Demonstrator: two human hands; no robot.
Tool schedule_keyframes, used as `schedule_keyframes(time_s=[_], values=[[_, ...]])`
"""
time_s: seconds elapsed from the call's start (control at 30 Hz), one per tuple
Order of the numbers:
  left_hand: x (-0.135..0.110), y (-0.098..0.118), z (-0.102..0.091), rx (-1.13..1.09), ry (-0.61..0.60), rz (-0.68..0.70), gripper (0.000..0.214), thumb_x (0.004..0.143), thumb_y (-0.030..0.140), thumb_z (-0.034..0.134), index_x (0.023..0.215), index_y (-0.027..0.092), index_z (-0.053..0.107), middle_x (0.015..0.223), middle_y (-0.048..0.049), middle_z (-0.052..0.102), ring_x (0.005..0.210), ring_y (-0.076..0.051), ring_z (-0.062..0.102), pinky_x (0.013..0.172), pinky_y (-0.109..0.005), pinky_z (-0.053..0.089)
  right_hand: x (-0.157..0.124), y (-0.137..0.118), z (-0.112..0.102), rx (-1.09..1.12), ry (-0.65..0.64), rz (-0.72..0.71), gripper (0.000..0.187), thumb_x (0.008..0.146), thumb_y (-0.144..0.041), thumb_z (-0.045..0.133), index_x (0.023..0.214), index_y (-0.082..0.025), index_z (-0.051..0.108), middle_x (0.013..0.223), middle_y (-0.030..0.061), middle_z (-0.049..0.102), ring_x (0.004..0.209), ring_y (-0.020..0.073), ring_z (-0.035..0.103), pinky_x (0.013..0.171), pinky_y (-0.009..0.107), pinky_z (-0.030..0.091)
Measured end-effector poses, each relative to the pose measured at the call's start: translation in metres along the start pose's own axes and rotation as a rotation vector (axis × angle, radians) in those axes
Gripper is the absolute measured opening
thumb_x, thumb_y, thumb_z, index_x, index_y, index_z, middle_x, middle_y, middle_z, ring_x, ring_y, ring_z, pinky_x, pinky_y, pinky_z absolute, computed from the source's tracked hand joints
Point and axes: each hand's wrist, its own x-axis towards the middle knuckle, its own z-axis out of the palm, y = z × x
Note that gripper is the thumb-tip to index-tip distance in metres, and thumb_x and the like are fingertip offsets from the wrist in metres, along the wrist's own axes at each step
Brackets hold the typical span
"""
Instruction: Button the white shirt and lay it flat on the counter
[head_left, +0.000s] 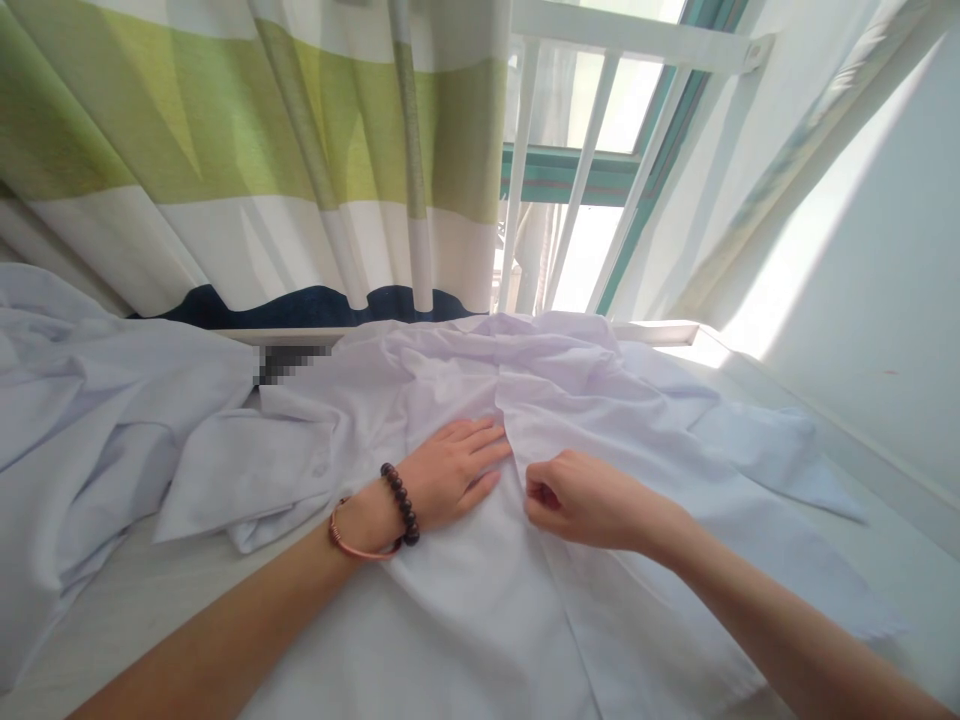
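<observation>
A white coat with long sleeves lies spread out in front of me, its front edge running down the middle. My left hand rests flat on the cloth left of that edge, fingers stretched out and a little apart. A dark bead bracelet and a copper-coloured bangle are on the left wrist. Just to the right, my right hand is closed at the coat's front edge, its fingers curled against the cloth; the fingertips are partly hidden. Creases run across the upper part of the coat.
More white cloth lies bunched at the left on the pale surface. Behind it hangs a green and white curtain. White window bars stand at the back, and a white wall rises on the right.
</observation>
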Motion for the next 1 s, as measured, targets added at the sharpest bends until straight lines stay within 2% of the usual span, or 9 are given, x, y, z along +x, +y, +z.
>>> schedule_keyframes(time_s=[0.2,0.4,0.5,0.6,0.8,0.87,0.93,0.97,1.0], values=[[0.003,0.002,-0.002,-0.075,0.092,-0.015,0.033,0.09,0.023,0.048,0.122,0.014,0.055,0.129,-0.0147,0.058,0.122,-0.027,0.053,0.104,-0.045,0.045,0.0,0.002,-0.005,0.126,-0.065,-0.01,0.022,0.078,-0.018,0.049,0.059,-0.019,0.04,0.054,-0.0046,0.046,0.051,0.0083,0.033,0.051,0.023,0.025],[0.001,0.007,-0.004,0.005,0.15,0.004,0.047,0.09,0.016,0.046,0.137,0.014,0.043,0.144,-0.017,0.043,0.137,-0.03,0.035,0.11,-0.05,0.038,0.001,0.005,-0.009,0.145,-0.113,-0.032,0.027,0.085,-0.022,0.048,0.059,-0.019,0.042,0.055,-0.0034,0.048,0.052,0.0089,0.037,0.052,0.024,0.027],[0.001,0.007,-0.003,0.049,0.122,0.046,0.051,0.091,0.013,0.043,0.141,0.022,0.042,0.151,-0.0109,0.037,0.142,-0.03,0.028,0.112,-0.052,0.036,0.002,0.007,-0.008,0.135,-0.134,-0.042,0.033,0.091,-0.024,0.042,0.059,-0.018,0.045,0.059,-0.0001,0.055,0.055,0.01,0.041,0.055,0.025,0.029],[0.0,0.004,-0.001,0.057,0.065,0.037,0.044,0.094,0.018,0.042,0.137,0.021,0.049,0.149,-0.0107,0.042,0.14,-0.031,0.033,0.11,-0.052,0.037,0.003,0.006,-0.008,0.114,-0.139,-0.028,0.033,0.091,-0.018,0.039,0.059,-0.018,0.045,0.064,0.0022,0.061,0.057,0.0101,0.044,0.057,0.025,0.031],[0.0,0.002,0.003,0.06,-0.006,-0.011,0.042,0.096,0.024,0.04,0.137,0.021,0.05,0.148,-0.0098,0.045,0.135,-0.03,0.041,0.108,-0.052,0.039,0.001,0.008,-0.014,0.114,-0.194,-0.079,0.03,0.088,-0.017,0.041,0.058,-0.019,0.037,0.058,-0.0024,0.05,0.053,0.0087,0.038,0.052,0.025,0.027],[0.001,0.003,0.002,0.056,-0.009,-0.016,0.042,0.097,0.024,0.04,0.137,0.021,0.05,0.149,-0.0095,0.044,0.135,-0.029,0.042,0.109,-0.051,0.039,0.0,0.013,-0.015,0.148,-0.221,-0.085,0.023,0.087,-0.019,0.043,0.065,-0.019,0.044,0.061,-0.003,0.051,0.055,0.0092,0.041,0.053,0.024,0.029],[0.001,0.003,0.001,0.052,-0.009,-0.017,0.042,0.096,0.024,0.04,0.137,0.021,0.051,0.149,-0.0097,0.044,0.135,-0.029,0.041,0.109,-0.051,0.039,-0.001,0.018,-0.015,0.184,-0.209,-0.063,0.009,0.087,-0.023,0.048,0.08,-0.019,0.051,0.066,-0.0035,0.053,0.059,0.0107,0.044,0.055,0.024,0.032],[0.001,0.004,0.0,0.049,-0.014,-0.017,0.042,0.097,0.024,0.04,0.137,0.021,0.05,0.149,-0.0098,0.044,0.135,-0.029,0.041,0.109,-0.051,0.038,-0.002,0.02,-0.015,0.2,-0.195,-0.05,0.007,0.086,-0.026,0.052,0.088,-0.019,0.052,0.069,-0.0035,0.054,0.061,0.0116,0.046,0.057,0.024,0.034],[0.001,0.004,0.0,0.045,-0.023,-0.02,0.042,0.097,0.025,0.04,0.138,0.021,0.05,0.149,-0.0099,0.043,0.136,-0.029,0.041,0.109,-0.052,0.038,-0.002,0.022,-0.014,0.21,-0.181,-0.042,0.014,0.085,-0.029,0.055,0.094,-0.019,0.052,0.071,-0.0033,0.055,0.064,0.0124,0.047,0.058,0.024,0.036]])
